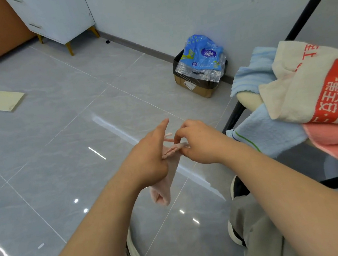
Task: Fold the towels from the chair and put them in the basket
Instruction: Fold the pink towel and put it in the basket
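Closest, we see two bare hands raised side by side; the left hand (146, 161) grips a pale pink towel (165, 184) with its forefinger pointing straight out, and the right hand (200, 143) pinches the towel's gathered top edge, so the cloth hangs below them above the grey tiled floor (63, 158). To the right, a chair (248, 99) carries a heap of towels (305, 94), blue, white with red print, and coral; farther off, a cardboard box (197, 86) sits against the wall (173, 14), holding a blue plastic pack (202, 52).
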